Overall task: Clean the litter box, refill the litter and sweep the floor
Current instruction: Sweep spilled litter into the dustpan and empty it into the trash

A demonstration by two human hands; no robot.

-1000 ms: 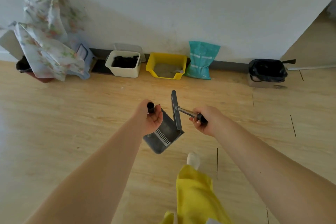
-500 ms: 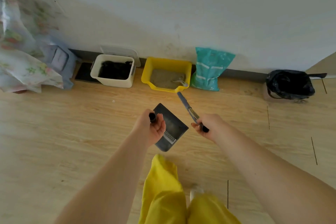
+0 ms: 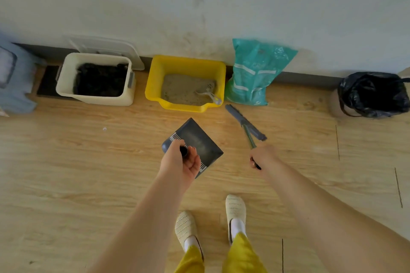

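We stood on a pale wood floor [image 3: 66, 162] facing a wall, looking down at our own arms. Our left hand [image 3: 179, 162] was curled around the black handle end of a dark grey dustpan [image 3: 199, 139], which hung just ahead of that hand with its wide mouth toward the right. Our right hand [image 3: 261, 157] gripped the thin handle of a broom [image 3: 245, 122]; the handle ran forward and slightly left from the fist, ending in a long narrow head that lay slantwise, its far end pointing toward the wall. Straight ahead, against the wall, sat the yellow litter box [image 3: 153, 82], holding sandy litter and a pale scoop [image 3: 210, 95] resting at its right side. The broom head's far tip lay just beside the box's front right corner, nearer than the dustpan. A teal litter bag [image 3: 255, 73] leaned right of the box, a cream bin [image 3: 95, 99] stood left, and a black-lined trash can [image 3: 375, 95] stood far right. We judged the sweeping would start by the box's front edge.
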